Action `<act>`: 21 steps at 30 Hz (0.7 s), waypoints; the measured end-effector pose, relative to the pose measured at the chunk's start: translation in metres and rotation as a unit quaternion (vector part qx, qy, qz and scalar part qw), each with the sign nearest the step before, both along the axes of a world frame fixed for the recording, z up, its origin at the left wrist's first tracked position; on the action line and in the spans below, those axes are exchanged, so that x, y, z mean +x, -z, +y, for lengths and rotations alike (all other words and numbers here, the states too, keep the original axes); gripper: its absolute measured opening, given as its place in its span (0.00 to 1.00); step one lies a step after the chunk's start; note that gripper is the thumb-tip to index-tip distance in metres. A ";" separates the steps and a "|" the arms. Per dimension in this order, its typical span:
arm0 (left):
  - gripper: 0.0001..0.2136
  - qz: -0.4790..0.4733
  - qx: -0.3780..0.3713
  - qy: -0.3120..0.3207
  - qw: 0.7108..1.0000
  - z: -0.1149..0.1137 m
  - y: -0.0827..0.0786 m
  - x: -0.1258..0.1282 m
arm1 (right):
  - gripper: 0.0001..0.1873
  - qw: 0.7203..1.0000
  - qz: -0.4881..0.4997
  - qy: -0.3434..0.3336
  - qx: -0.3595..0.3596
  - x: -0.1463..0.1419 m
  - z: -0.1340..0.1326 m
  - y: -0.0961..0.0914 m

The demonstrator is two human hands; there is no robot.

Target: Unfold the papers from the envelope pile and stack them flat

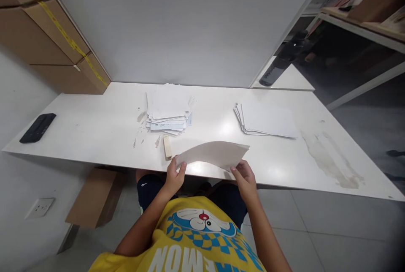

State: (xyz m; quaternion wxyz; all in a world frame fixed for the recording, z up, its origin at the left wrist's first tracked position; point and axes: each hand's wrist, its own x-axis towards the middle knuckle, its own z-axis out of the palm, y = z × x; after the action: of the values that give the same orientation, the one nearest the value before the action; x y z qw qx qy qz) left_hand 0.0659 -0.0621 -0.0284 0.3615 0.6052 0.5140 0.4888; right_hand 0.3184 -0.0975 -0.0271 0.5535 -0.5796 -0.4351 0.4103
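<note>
on the white table (211, 105) lie a left paper stack (167, 102) and a right paper stack (268, 118), apart. at its near edge, left hand (173, 180) and right hand (246, 180) both grip a curved paper (211, 153); work seems midway, this paper not yet laid down. a cream stapler-like tool (167, 147) rests nearby.

- Worktop (95, 124): white, brownish smears (329, 158) near its right edge
- Paper (211, 153) over the front edge: greyish white
- Left stack (167, 103), back edge: white, pale-blue strip (167, 126)
- Right stack (268, 118): white
- Block (167, 147), front edge: cream
- Device (38, 127), left end: black
- Shirt (186, 242): yellow, blue checks, white letters
</note>
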 end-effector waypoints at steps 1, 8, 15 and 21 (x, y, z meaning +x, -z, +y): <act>0.16 0.014 -0.006 0.010 1.000 0.001 -0.001 0.000 | 0.14 1.000 0.002 -0.004 -0.009 0.001 0.000 0.002; 0.15 0.079 -0.011 0.027 0.996 -0.001 -0.024 -0.003 | 0.23 0.999 0.003 0.006 -0.049 -0.001 0.000 0.001; 0.17 0.032 -0.111 -0.002 0.993 -0.022 -0.048 -0.013 | 0.22 0.985 0.103 -0.061 -0.128 0.008 -0.013 -0.023; 0.21 -0.078 -0.219 -0.048 0.971 -0.055 -0.034 -0.042 | 0.24 0.951 0.124 -0.169 -0.229 -0.006 -0.020 -0.051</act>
State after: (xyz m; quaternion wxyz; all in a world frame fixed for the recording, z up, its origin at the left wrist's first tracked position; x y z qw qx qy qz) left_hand 0.0239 -0.1176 0.0060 0.5007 0.4458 0.6072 0.4265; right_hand 0.3127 -0.1176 0.0235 0.3780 -0.5536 -0.3488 0.6549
